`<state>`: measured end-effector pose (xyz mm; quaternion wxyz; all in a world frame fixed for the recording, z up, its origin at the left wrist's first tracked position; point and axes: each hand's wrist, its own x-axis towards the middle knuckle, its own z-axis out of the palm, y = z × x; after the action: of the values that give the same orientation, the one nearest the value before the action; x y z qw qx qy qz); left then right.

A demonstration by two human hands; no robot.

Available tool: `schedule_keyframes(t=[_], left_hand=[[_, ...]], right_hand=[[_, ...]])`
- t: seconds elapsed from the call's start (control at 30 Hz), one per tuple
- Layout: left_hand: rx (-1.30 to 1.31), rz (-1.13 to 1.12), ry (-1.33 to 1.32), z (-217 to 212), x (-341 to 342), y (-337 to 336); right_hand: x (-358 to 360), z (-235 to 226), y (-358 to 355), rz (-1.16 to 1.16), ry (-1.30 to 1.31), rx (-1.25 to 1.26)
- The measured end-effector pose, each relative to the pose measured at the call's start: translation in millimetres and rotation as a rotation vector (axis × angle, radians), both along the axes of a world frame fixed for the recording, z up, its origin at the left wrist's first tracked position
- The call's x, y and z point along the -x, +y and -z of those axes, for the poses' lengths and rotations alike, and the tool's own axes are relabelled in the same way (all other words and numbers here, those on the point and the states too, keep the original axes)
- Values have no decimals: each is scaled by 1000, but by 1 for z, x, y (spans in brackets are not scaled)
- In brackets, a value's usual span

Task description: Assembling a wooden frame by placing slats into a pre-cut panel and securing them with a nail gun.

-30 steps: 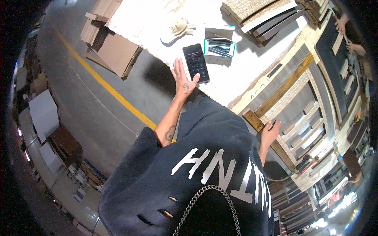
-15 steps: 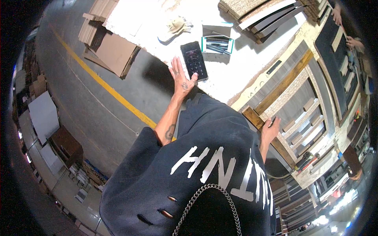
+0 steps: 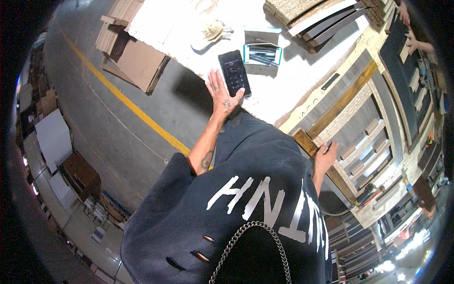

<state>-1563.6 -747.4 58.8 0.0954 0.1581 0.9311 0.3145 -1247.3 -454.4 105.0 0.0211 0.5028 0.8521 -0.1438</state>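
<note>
A black smartphone [image 3: 233,71] lies face up on the brightly lit white tabletop, its screen on. My left hand [image 3: 223,98] rests at the phone's near end, fingers stretched out along its left side and thumb on the lower part of the screen. Over to the right, my right hand [image 3: 325,158] is closed at the corner of a wooden frame [image 3: 347,113]. A short dark, slim thing shows between its thumb and fingers, too small to name. Just beyond the phone stands an open box [image 3: 263,54] of dark pen-like sticks, with a pale work glove [image 3: 213,32] to its left.
Stacked board strips [image 3: 314,21] occupy the table's far right. Flat brown boards [image 3: 138,64] are piled left of the table. A black panel with wooden blocks [image 3: 402,71] lies at the right, where another person's hand [image 3: 416,45] reaches in. A yellow line [image 3: 123,99] crosses the floor.
My left hand has shifted slightly to the right and its thumb now lies further over the screen. At the far right, the other person's hand has moved. My right hand stays put.
</note>
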Motion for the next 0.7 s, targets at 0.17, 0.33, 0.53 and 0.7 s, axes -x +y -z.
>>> schedule_keyframes(t=[0.17,0.33,0.53,0.7], left_hand=[[-24,-18,-19,-1,-1,-1],[-34,-15,5,0,-1,1],[21,-41,8,-9,-1,9],[-37,-129,69,-2,14,3]], right_hand=[[-2,2,1,-2,2,-2],[-1,2,1,-3,-15,0],[0,0,2,-5,-13,14],[-1,0,1,-3,-9,4]])
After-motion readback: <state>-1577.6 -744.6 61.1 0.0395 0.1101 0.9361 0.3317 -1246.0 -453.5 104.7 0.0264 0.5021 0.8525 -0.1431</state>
